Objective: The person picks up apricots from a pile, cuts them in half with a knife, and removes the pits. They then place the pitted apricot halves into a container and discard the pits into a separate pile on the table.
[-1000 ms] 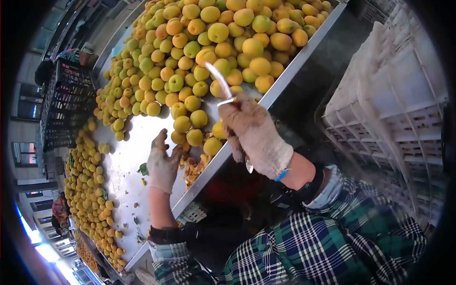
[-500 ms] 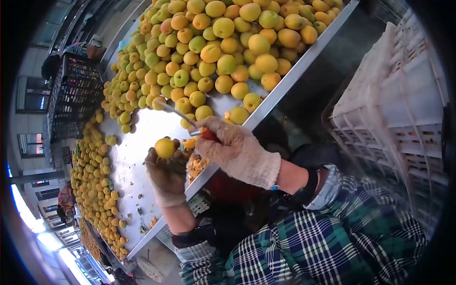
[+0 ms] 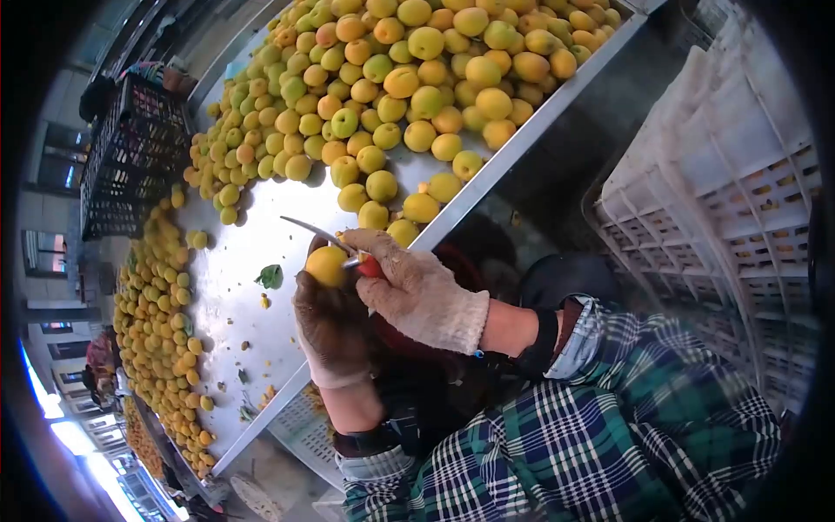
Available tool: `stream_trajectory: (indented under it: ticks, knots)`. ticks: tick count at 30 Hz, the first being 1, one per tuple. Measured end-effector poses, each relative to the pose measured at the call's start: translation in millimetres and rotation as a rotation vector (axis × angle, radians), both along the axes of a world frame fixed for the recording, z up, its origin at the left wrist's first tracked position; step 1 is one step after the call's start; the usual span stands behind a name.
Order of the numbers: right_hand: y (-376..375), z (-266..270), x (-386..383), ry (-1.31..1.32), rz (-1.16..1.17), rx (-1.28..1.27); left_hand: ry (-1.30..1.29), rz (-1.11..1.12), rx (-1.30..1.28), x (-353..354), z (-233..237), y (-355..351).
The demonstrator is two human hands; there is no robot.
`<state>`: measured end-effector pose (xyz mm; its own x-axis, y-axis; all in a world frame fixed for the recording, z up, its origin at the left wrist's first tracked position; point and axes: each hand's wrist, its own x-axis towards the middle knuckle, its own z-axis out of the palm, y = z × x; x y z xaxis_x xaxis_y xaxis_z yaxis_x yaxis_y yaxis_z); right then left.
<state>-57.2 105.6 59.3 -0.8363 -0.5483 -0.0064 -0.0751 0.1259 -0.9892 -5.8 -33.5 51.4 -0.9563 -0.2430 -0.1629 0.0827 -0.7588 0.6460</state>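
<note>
In a stained work glove, my left hand grips a yellow apricot at its fingertips. My right hand, also gloved, is closed around the red handle of a small knife. The knife's thin, slightly curved blade passes along the upper side of the apricot and points up and left. Both hands are close together over the front edge of a metal sorting table. A heap of yellow and greenish apricots lies on the table beyond them.
Another band of apricots lines the table's far side. A green leaf and scraps dot the metal. White plastic crates stand on the right, a black crate at upper left. A red container sits below my hands.
My hands have come closer together, bringing the knife blade right up to the apricot. Both have shifted toward the table's front edge, and the view has moved slightly. The pieces between my hands no longer show.
</note>
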Motion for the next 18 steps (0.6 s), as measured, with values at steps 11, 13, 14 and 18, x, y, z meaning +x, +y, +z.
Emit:
stream_trajectory:
  ticks: [11, 13, 14, 18]
  knots:
    - [-28.9, -20.6, 7.0, 0.113, -0.047, 0.041, -0.232, 0.129, -0.181, 15.0, -3.8, -8.6]
    - [-29.7, -16.8, 0.1, 0.147, -0.054, -0.007, -0.309, 0.002, -0.599, 20.4, 11.1, -8.8]
    - [-30.0, -15.5, -2.2, 0.165, -0.058, -0.033, -0.210, -0.047, -0.409, 24.3, 6.6, -13.4]
    - [-29.9, -9.4, -1.5, 0.164, -0.009, -0.012, -0.128, -0.021, -0.608, 30.7, -5.3, -19.3]
